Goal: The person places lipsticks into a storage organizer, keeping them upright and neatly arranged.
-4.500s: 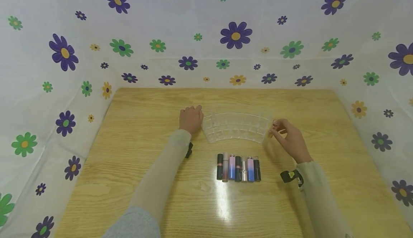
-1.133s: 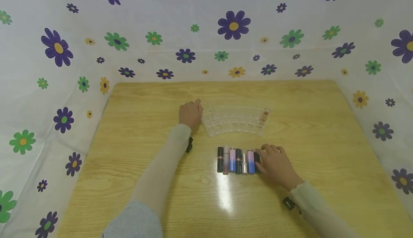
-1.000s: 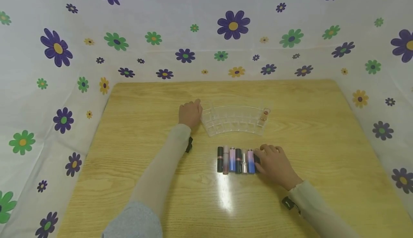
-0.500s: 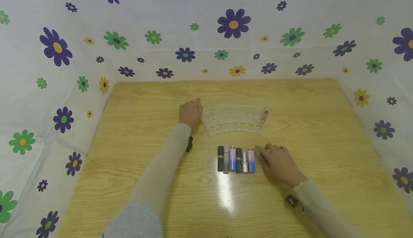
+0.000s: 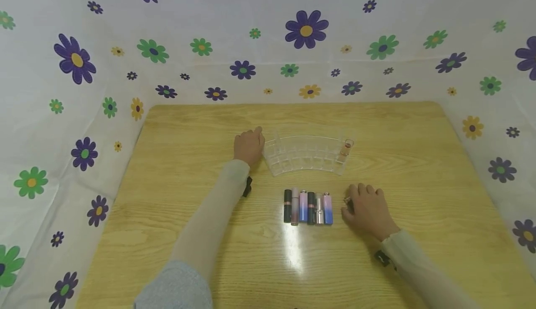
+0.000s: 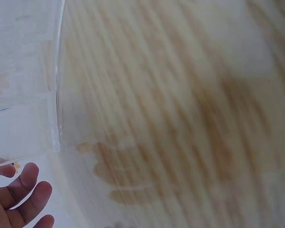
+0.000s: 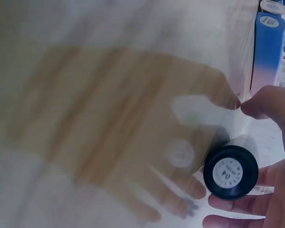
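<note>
My left hand (image 5: 249, 146) holds the left end of a clear, curved lipstick holder (image 5: 303, 153) divided into compartments. In the left wrist view, curled fingers (image 6: 31, 204) show beside the clear wall (image 6: 57, 76), with a fingertip at its edge. My right hand (image 5: 370, 210) grips a dark lipstick (image 5: 348, 203) just right of the row of tubes. The right wrist view shows its black round base with a pale label (image 7: 228, 173), close by the fingers. One lipstick with a clear reddish end (image 5: 346, 149) stands in the holder's far right compartment.
Several lip tubes lie side by side before the holder: a black one (image 5: 287, 205), a pinkish gloss tube (image 5: 295, 206), pink-blue ones such as the end tube (image 5: 328, 209), and a silver-clear one (image 5: 319, 209). Flowered cloth (image 5: 251, 20) walls in the wooden table (image 5: 188, 118).
A lipstick now stands in the holder's right end. My right hand has gone down to the row, taken the rightmost dark lipstick and shifted right with it. The left hand stays at the holder.
</note>
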`<state>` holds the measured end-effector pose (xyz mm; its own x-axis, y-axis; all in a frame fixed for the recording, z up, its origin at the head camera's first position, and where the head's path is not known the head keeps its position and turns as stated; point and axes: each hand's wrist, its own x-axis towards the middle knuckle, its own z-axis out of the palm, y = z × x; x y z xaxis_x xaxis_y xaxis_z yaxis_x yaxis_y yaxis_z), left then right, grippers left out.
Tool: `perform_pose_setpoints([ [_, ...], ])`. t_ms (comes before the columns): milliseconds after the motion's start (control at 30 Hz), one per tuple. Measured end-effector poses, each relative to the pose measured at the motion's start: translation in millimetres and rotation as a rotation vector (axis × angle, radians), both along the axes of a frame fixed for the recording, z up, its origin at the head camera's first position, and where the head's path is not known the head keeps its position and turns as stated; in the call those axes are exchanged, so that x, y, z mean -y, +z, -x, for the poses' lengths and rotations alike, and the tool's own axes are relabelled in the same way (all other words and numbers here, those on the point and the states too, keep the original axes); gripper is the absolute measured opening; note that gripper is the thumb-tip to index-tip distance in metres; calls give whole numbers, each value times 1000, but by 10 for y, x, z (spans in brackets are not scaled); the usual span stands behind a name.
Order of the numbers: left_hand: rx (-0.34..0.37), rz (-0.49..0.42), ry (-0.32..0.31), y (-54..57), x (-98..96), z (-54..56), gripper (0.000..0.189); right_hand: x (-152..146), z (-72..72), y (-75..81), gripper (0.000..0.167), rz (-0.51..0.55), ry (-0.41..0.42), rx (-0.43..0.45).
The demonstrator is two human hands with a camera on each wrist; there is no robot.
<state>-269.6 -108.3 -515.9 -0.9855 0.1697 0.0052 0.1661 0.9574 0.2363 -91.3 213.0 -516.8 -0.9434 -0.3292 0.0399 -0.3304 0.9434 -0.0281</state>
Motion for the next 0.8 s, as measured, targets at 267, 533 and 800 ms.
perform_pose_setpoints([
  [267, -14, -6, -5, 28, -7, -3, 42, -163, -53, 28, 42, -63, -6, 14],
  [533, -18, -20, -1, 40, -17, -24, 42, -243, -32, -7, 27, -66, 81, -97],
  [800, -20, -6, -4, 45, -15, -32, 42, -184, 102, 77, 28, -42, 119, -157],
])
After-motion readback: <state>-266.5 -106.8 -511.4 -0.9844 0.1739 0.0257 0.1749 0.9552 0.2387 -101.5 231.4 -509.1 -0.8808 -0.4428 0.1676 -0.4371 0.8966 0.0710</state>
